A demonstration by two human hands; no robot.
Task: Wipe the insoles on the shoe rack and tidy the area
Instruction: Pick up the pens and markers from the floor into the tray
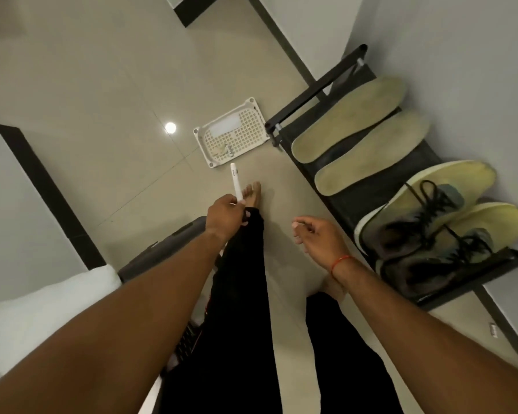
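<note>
**2 insoles on the rack, a white tube in the left hand**

2 pale insoles (349, 119) lie side by side on the black shoe rack (350, 201), up and to the right of the right hand's fingers. Next to them on the same shelf sit 2 yellow-toed shoes (425, 204) with black laces, just right of those fingers.

The left hand (225, 216) pinches a slim white tube (236, 182). Its dark print is too small to read.

The right hand (317, 234) holds nothing, its fingers loosely curled, with a red thread (340, 261) at the wrist.

Beyond the left fingertips a white perforated basket (202, 144) rests on the tiled floor with a small crumpled scrap (223, 150) inside. A bare foot (251, 194) shows just right of the tube.
</note>
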